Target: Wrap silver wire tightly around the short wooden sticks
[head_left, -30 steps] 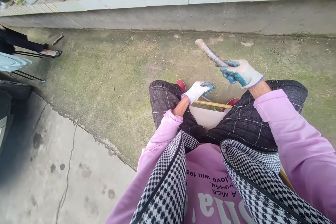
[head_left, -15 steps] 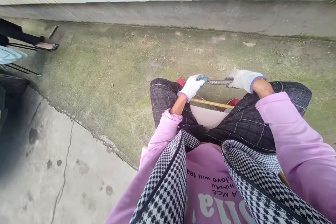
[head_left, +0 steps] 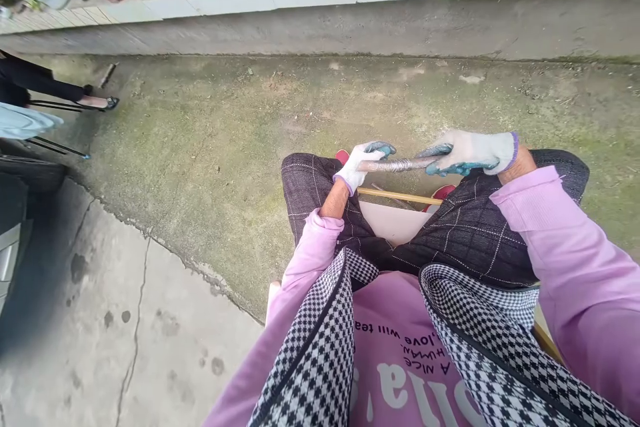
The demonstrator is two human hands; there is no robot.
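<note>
One stick [head_left: 397, 165], spanning both gloved hands [head_left: 473, 150], gripped by the right

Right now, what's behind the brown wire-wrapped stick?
Behind the stick: white-gloved left hand and mossy ground. Its right end, and anything behind, is covered by the gloved right hand.

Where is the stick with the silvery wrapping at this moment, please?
In the head view, right of centre, the stick is held by the right hand at one end, its other end at the left hand, pictured just above the yellow bar.
</note>
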